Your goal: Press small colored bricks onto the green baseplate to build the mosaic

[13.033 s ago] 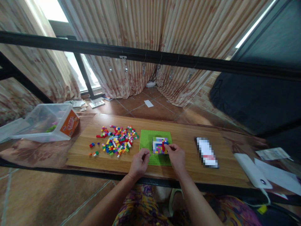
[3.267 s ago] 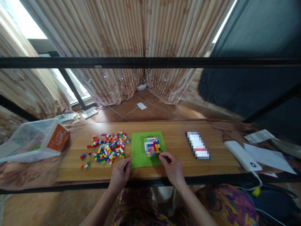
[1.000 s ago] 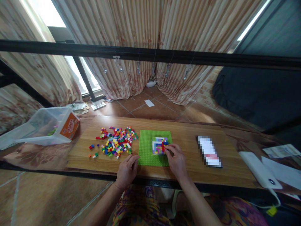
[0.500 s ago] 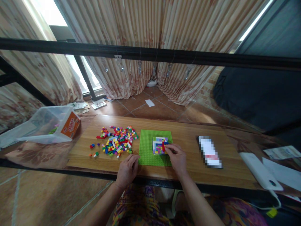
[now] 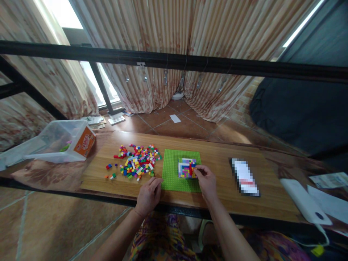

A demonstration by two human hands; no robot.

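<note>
A green studded baseplate lies on the wooden board, bearing a low block of toy bricks in white, purple, yellow and blue. On top of this build is a red brick. My right hand comes in from the right, thumb and forefinger pinched at the red brick's right side. My left hand rests at the baseplate's near left corner with curled fingers; the fingertips are by its edge, and whatever they may hold is hidden. Left of the plate, loose bricks of many colours lie in a spread-out heap.
A phone with a blurred screen and a white power bank with a cable lie to the right. A clear plastic bin lies tipped at the left. A black bar crosses ahead, before striped curtains.
The whole view has shifted slightly, so things sit a little further right. My right hand stays pinched at the red brick, and my left hand keeps its place by the baseplate corner.
</note>
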